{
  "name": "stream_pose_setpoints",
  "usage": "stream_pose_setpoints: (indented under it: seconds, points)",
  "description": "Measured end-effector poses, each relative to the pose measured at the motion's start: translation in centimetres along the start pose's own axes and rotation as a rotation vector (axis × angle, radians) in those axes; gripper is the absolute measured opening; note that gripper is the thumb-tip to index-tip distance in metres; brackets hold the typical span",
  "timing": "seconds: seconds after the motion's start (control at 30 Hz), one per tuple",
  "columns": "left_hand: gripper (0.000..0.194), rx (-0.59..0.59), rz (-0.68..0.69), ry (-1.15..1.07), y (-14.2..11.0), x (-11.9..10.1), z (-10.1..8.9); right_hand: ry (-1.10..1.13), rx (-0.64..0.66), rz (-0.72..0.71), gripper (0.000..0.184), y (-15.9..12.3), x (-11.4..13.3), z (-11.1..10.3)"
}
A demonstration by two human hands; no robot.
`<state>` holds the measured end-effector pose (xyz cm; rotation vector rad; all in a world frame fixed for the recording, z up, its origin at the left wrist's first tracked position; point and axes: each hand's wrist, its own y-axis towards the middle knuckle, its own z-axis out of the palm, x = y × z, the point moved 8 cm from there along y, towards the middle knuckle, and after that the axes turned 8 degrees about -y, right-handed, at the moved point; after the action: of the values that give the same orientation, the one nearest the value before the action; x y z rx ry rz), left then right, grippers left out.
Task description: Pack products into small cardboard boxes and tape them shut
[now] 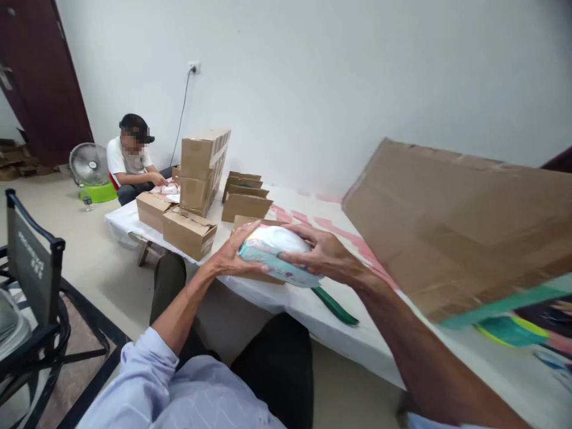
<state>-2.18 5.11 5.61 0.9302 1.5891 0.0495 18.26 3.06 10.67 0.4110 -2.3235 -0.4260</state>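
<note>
A soft plastic pack (272, 257), white on top with a light-blue printed side, is held up between both hands above the near edge of the table. My left hand (233, 253) is closed around its left end. My right hand (322, 253) grips the right end, with fingers over the top and side. Behind and below the pack, a cardboard box (257, 221) is partly hidden by the pack and my hands. A long dark-green object (336, 307) lies on the table just below my right hand; its kind is unclear.
Several open boxes (246, 205) stand beyond my hands. Closed cartons (196, 161) are stacked to their left. A large cardboard sheet (456, 232) leans at right over the white-covered table (370, 351). Across the far end sits a person (134, 158); a chair (36, 268) is at left.
</note>
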Motion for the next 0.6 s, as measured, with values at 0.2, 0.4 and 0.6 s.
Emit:
stream_pose_setpoints:
  seconds: [0.2, 0.4, 0.6]
  points:
    - [0.082, -0.344, 0.030, -0.152, -3.5, -1.4, -1.4, 0.162, -0.051, 0.024, 0.084, -3.5, 0.3, 2.0]
    - [0.082, -0.524, -0.027, -0.304, -3.2, -2.2, -3.9, 0.334, -0.312, -0.093, 0.078, -5.8, 1.5, 3.3]
    - [0.074, -0.498, -0.160, -0.238, -3.6, 0.7, -4.1, 0.501, -0.434, 0.097, 0.068, -5.3, -1.6, 7.3]
